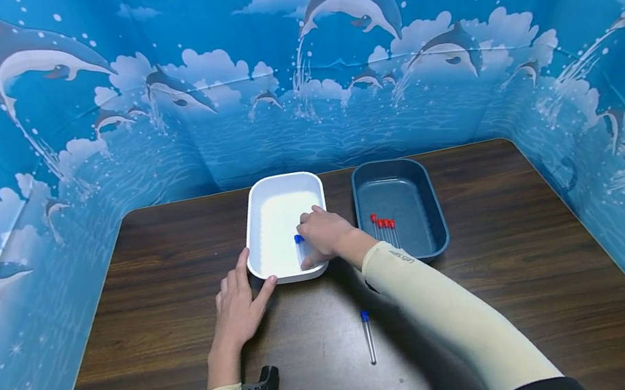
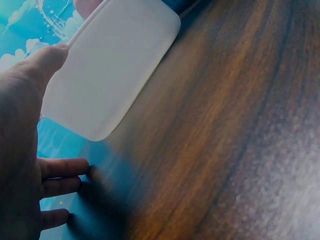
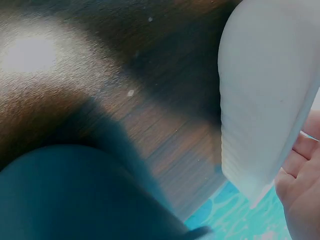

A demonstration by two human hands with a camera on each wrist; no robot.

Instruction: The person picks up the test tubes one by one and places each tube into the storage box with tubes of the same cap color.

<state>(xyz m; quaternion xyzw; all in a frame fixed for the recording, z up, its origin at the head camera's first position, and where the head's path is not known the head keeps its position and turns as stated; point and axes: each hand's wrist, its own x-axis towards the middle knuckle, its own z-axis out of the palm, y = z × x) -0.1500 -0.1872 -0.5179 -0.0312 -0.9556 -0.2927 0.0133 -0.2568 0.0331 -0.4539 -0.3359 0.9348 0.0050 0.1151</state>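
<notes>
The white tray (image 1: 288,276) stands on the table, and my left hand (image 1: 237,311) is at its near left corner. Its thumb rests on the near rim, and the other fingers spread straight along the left side, several fingertips down near the tabletop in the left wrist view. Over the right wall my right hand (image 1: 326,234) reaches into this tray, bent at the fingers. Right beside its fingers and thumb is a blue-capped clear tube (image 1: 298,241). The right palm is hidden from above, and I cannot tell whether it holds a tube.
To the right stands a dark blue tray (image 1: 394,182) with several red-capped tubes (image 1: 382,224) in it. Another blue-capped tube (image 1: 368,338) lies on the dark wooden table (image 1: 520,270), in front of the trays. Behind the table hangs a dolphin-print curtain (image 1: 287,123).
</notes>
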